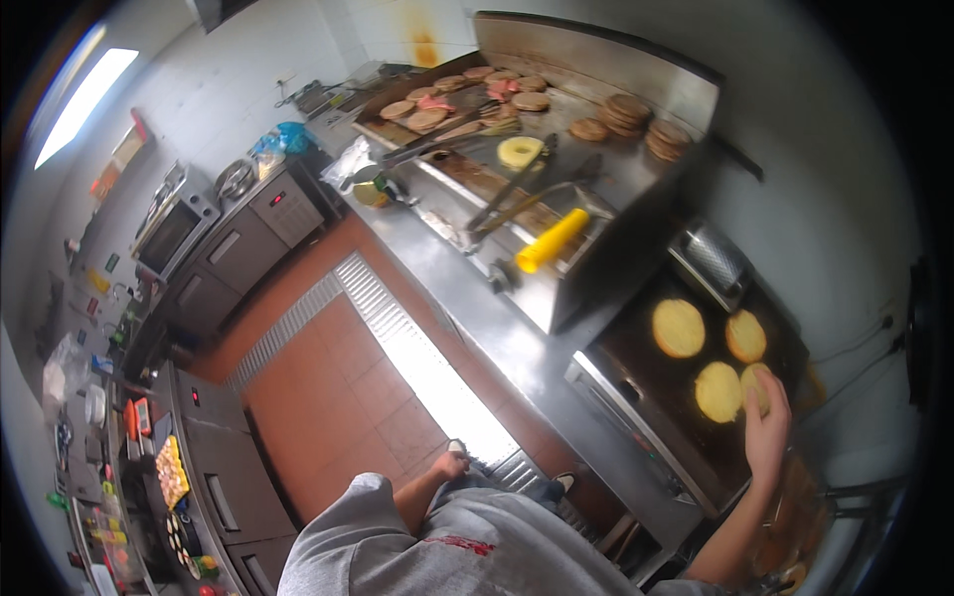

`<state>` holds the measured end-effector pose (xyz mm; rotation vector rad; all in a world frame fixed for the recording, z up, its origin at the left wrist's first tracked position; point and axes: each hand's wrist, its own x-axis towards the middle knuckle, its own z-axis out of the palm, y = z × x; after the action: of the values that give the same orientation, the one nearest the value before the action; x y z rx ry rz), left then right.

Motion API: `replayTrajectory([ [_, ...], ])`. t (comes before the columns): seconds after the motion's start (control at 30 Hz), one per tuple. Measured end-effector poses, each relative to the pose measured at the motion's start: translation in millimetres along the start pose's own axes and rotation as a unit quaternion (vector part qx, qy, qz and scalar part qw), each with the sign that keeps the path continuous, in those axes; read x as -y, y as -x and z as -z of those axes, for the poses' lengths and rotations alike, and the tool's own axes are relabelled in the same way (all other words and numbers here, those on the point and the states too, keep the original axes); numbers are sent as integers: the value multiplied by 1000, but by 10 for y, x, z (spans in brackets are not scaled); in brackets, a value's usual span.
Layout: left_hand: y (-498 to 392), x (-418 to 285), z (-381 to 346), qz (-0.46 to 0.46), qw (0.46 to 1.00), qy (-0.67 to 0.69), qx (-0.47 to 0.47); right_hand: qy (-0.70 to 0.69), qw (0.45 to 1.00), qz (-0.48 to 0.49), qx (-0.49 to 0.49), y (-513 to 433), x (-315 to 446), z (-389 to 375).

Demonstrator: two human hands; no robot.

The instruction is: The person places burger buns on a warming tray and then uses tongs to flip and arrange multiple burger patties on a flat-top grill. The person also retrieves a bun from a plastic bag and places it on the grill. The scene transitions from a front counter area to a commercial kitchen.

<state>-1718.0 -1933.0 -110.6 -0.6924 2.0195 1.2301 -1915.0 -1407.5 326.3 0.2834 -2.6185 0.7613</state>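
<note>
My right hand (768, 425) is over the small flat griddle (648, 425) at the right, its thumb and fingers at a yellow-topped bun half (751, 387). Three other bun halves lie cut face up: one (718, 392) right beside it, one (746, 337) behind, and one (678, 328) farther back left. On the same griddle, at the back, rests a metal press with a textured top (709, 259). Low beside my thigh hangs my left hand (452, 465), its fingers curled; whether it holds anything is hidden.
A larger griddle (566, 167) carries several browned patties (624, 112), a yellow ring (520, 152) and tongs (514, 186). A yellow-handled tool (551, 240) juts over its front edge. Behind me run counters with a toaster oven (175, 231) and an egg tray (172, 473). A metal drain grate (425, 365) crosses the tiled floor.
</note>
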Motion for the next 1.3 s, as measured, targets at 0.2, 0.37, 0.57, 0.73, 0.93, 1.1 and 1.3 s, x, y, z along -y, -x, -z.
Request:
replayTrajectory([
  [0.2,-65,564,636,-5,998,53,-16,-386,860,-56,329,238,1819,-827],
  [0.37,3,1195,1646,94,957,272,-39,-246,789,80,558,-11,3093,-2034],
  [0.57,370,2230,2373,128,888,425,-124,-550,757,-49,350,-665,4014,-3213],
  [0.73,586,2851,2446,235,813,512,-150,-692,663,-116,260,-1239,4415,-3971],
  [0.93,82,2592,2850,178,941,276,-86,-802,507,-240,204,-1907,4609,-4758],
  [1.1,-414,2001,3762,145,912,367,-109,-878,389,-233,154,-2471,4701,-5040],
  [1.3,-923,1379,4972,72,880,453,-121,-900,360,-200,146,-2876,4732,-5062],
])
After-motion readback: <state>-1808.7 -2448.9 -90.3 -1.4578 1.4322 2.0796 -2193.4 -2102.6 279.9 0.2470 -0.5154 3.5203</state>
